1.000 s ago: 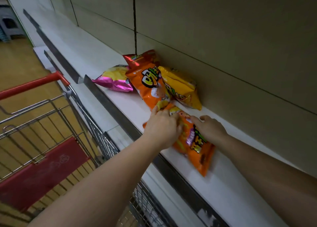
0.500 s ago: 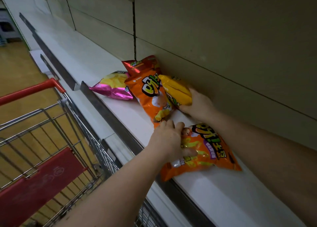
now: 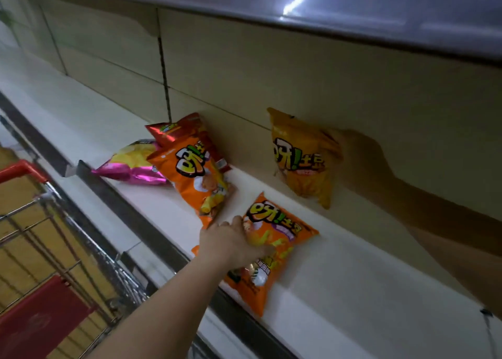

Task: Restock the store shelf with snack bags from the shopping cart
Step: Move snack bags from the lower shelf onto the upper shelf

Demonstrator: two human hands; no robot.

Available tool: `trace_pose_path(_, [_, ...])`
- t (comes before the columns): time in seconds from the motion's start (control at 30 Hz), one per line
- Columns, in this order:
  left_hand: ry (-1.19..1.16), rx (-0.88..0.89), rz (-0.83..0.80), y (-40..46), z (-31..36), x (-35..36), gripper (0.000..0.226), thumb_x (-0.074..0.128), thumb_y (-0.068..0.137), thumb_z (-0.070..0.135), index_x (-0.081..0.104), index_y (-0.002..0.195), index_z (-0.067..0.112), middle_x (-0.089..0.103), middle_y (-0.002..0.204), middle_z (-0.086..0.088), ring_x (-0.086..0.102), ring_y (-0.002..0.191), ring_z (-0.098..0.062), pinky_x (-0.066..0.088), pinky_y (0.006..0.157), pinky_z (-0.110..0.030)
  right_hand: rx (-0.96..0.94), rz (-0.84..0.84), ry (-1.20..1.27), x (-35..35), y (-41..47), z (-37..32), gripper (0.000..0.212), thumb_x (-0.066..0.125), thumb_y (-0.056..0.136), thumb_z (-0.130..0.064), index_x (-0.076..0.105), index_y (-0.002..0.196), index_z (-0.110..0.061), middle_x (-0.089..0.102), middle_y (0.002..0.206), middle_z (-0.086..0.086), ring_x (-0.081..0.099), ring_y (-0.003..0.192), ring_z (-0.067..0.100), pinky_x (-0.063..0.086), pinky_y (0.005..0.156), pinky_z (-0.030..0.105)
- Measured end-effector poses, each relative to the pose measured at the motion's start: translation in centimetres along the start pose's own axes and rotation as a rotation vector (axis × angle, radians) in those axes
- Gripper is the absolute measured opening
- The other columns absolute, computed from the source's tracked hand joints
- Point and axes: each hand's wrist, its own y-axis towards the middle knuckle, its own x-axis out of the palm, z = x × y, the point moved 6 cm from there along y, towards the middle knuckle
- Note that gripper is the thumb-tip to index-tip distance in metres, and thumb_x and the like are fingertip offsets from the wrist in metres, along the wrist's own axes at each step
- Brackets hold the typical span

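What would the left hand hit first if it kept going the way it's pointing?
The left hand already rests on the near orange bag; straight on lies the yellow bag against the back panel, though depth is unclear.

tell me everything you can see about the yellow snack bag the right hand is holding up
The yellow snack bag is a glossy, puffy foil-like pouch with large outlined lettering across its front. It is upright, slightly tilted, against the beige back panel, its lower corner down by the white shelf. The right hand, in shadow, holds its right edge.
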Motion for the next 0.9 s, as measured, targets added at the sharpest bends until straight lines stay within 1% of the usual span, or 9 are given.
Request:
trace_pose_path(0.17, [-0.216,-0.177,0.074,-0.4,0.4,0.6,0.102,0.048,0.068,0.084,0.025,0.143,0.019,0.047,0.139,-0.006,0.047,0.126,-0.028,0.035,0.104,-0.045,-0.009,-0.245,-0.304,-1.7,-2.4,0.4,0.025,0.05,0.088,-0.015,0.059,0.11,-0.007,0.056,0.11,0.018,0.057,0.102,0.035,0.039,0.072,0.031])
trace_pose_path(0.33, [-0.114,-0.219,0.091,-1.5,1.4,0.8,0.107,0.037,0.073,0.084,0.016,0.148,0.011,0.04,0.143,-0.012,0.042,0.128,-0.031,0.036,0.103,-0.045,0.094,-0.397,-0.227,2.0,-3.9,-0.5,0.026,0.051,0.09,-0.019,0.058,0.111,-0.006,0.057,0.114,0.014,0.056,0.108,0.029,0.039,0.074,0.027])
trace_pose_path(0.43, [-0.041,-0.19,0.075,-1.9,1.5,1.0,0.104,0.028,0.077,0.084,0.01,0.151,0.012,0.042,0.142,-0.012,0.045,0.127,-0.031,0.036,0.102,-0.044,0.197,-0.452,0.071,5.0,-4.4,-1.0,0.045,0.058,0.088,-0.038,0.055,0.12,-0.007,0.059,0.121,0.013,0.058,0.107,0.025,0.045,0.083,0.028])
trace_pose_path(0.53, [-0.048,-0.164,0.083,-2.3,1.3,0.9,0.098,0.035,0.08,0.079,0.011,0.15,0.015,0.046,0.138,-0.011,0.046,0.125,-0.031,0.035,0.102,-0.044,0.297,-0.641,0.499,7.6,-5.7,-1.5,0.059,0.053,0.092,-0.038,0.035,0.143,-0.014,0.043,0.143,0.007,0.046,0.127,0.02,0.035,0.099,0.025])
trace_pose_path(0.67, [-0.078,-0.172,0.059,-2.2,0.8,1.4,0.1,0.039,0.08,0.077,0.006,0.151,0.015,0.044,0.141,-0.013,0.041,0.129,-0.032,0.036,0.104,-0.045,0.364,-0.151,0.469,5.0,-4.8,3.0,0.035,0.046,0.096,-0.012,0.054,0.13,-0.014,0.052,0.137,0.005,0.048,0.125,0.021,0.034,0.096,0.022])
trace_pose_path(0.7, [-0.091,-0.174,0.057,-2.1,0.7,1.5,0.101,0.04,0.08,0.077,0.005,0.152,0.016,0.044,0.141,-0.013,0.041,0.129,-0.032,0.037,0.104,-0.045,0.398,-0.125,0.409,4.7,-5.2,4.2,0.034,0.048,0.095,-0.014,0.055,0.128,-0.012,0.053,0.135,0.006,0.048,0.124,0.022,0.035,0.095,0.023])
trace_pose_path(0.77, [-0.106,-0.176,0.058,-1.8,0.7,1.6,0.1,0.043,0.079,0.076,0.008,0.151,0.016,0.044,0.141,-0.013,0.041,0.129,-0.032,0.038,0.104,-0.045,0.426,-0.261,0.309,5.3,-6.3,6.1,0.031,0.052,0.095,-0.025,0.058,0.121,-0.01,0.057,0.126,0.008,0.052,0.119,0.027,0.038,0.088,0.027])
trace_pose_path(0.87, [-0.1,-0.168,0.069,-1.5,1.2,1.4,0.096,0.046,0.079,0.075,0.015,0.148,0.016,0.048,0.137,-0.012,0.044,0.127,-0.032,0.04,0.101,-0.043,0.576,-0.617,0.571,7.6,-9.6,6.5,0.036,0.05,0.094,-0.037,0.056,0.122,-0.015,0.06,0.115,0.003,0.058,0.106,0.022,0.042,0.082,0.025])
trace_pose_path(0.9, [-0.091,-0.164,0.065,-1.4,1.3,1.3,0.096,0.047,0.078,0.075,0.017,0.147,0.016,0.048,0.136,-0.013,0.045,0.126,-0.032,0.04,0.1,-0.043,0.613,-0.645,0.596,8.2,-10.4,6.3,0.041,0.05,0.093,-0.041,0.052,0.127,-0.018,0.058,0.113,0.0,0.058,0.104,0.02,0.042,0.08,0.023])
